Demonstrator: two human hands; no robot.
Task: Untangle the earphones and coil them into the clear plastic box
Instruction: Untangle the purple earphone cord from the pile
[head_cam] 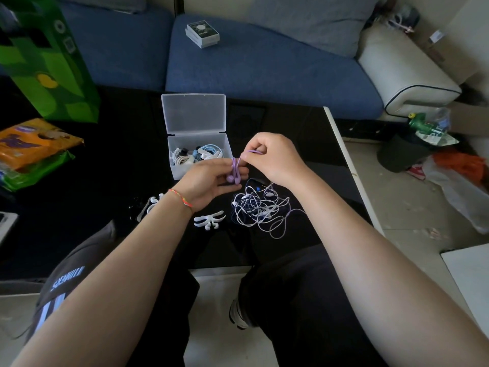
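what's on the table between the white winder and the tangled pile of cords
Nothing: in the head view, bare black table separates the white winder from the tangled pile.

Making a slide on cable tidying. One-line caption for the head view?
Both hands wind purple earphones over the open clear plastic box, a tangled pile waiting beside it.

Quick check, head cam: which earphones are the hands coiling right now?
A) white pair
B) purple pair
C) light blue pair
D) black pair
B: the purple earphones are looped over the left hand fingers while the right hand pinches the cord; the light blue pair already lies in the clear plastic box.
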